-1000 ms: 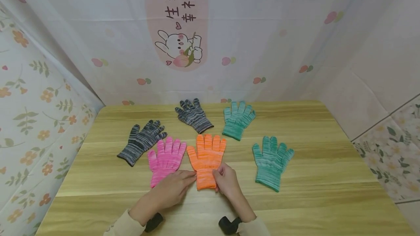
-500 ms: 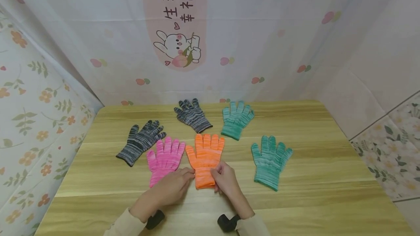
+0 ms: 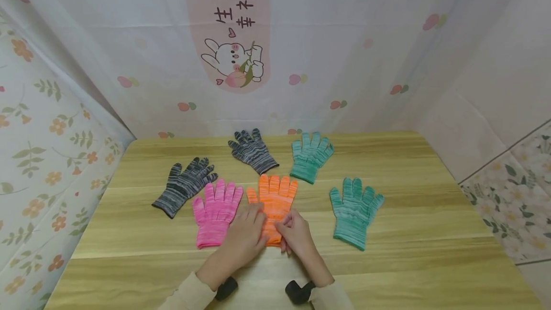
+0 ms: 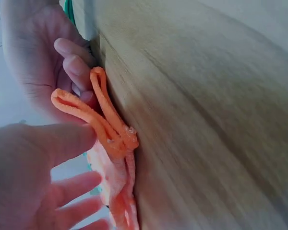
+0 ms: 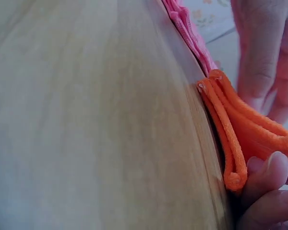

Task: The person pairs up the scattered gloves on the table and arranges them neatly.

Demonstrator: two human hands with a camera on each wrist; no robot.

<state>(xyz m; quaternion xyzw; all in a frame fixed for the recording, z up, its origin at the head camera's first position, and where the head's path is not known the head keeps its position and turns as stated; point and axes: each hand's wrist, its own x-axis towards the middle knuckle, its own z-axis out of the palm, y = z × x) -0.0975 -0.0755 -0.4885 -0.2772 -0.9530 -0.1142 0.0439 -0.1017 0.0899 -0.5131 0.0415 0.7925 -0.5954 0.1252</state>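
Observation:
Two orange knit gloves [image 3: 277, 197] lie stacked palm-down on the table, fingers pointing away; both wrist views show their two cuffs [image 4: 103, 112] one above the other, the upper cuff lifted. My left hand [image 3: 245, 231] lies over the thumb side, its fingers fairly straight across the glove and its thumb at the cuff in the left wrist view. My right hand [image 3: 297, 233] pinches the cuff's right edge, with fingertips [image 5: 273, 167] at the gap between the layers. A pink glove [image 3: 215, 228] lies just left, partly behind my left hand.
Two grey-black striped gloves [image 3: 185, 185] lie at the back and left. Two green gloves [image 3: 356, 214] lie at the back and right. The wooden table [image 3: 430, 252] meets a printed curtain [image 3: 344, 61] at its far edge. Black wrist cameras [image 3: 299, 292] sit under both wrists.
My left hand has moved right and forward, from beside the orange cuff onto the glove, uncovering more of the pink glove. My right hand keeps its pinch in place.

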